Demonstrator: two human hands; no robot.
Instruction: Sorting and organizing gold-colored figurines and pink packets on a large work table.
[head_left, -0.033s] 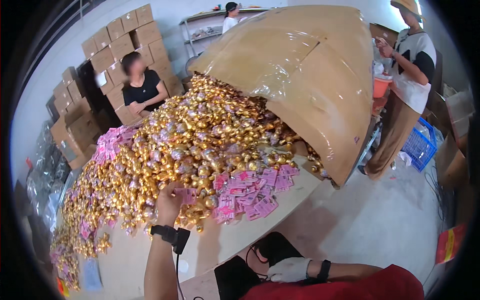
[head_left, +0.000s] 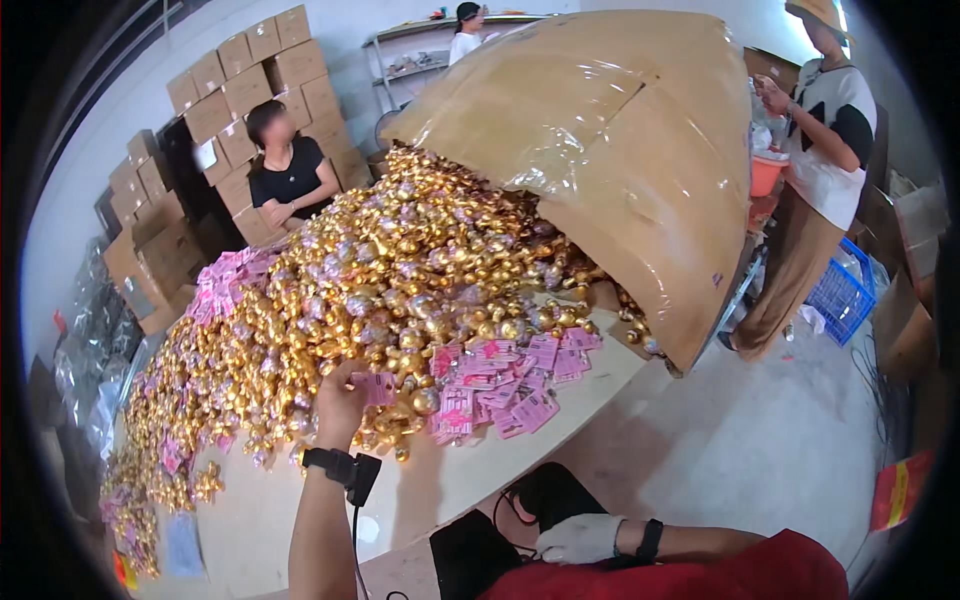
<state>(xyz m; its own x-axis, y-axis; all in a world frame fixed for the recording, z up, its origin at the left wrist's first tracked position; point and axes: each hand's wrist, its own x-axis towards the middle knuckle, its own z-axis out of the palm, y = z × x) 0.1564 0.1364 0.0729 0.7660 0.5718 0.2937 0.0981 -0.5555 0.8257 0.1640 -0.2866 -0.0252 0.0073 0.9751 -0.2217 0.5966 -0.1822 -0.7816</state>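
My left hand [head_left: 341, 405] is closed on a pink printed card [head_left: 376, 388], pinched by its edge above the near side of a large heap of gold foil-wrapped balls [head_left: 380, 270]. A dark band with a small black device circles that wrist. Just right of the hand, a loose pile of pink cards [head_left: 510, 385] lies at the edge of the pale table [head_left: 400, 515]. Low at the right, my right hand [head_left: 578, 540], in a white glove, rests over my dark-clothed leg, its fingers lying loosely and holding nothing visible.
A big taped cardboard box [head_left: 600, 130] lies tipped over the heap. More pink cards [head_left: 230, 285] lie at the far left. One person [head_left: 290, 175] sits across the table; another [head_left: 830, 130] stands at the right near a blue crate [head_left: 840, 290]. Stacked cartons [head_left: 245, 95] line the wall.
The view has shifted very slightly. My left hand still pinches the pink card, and my right hand stays in place.
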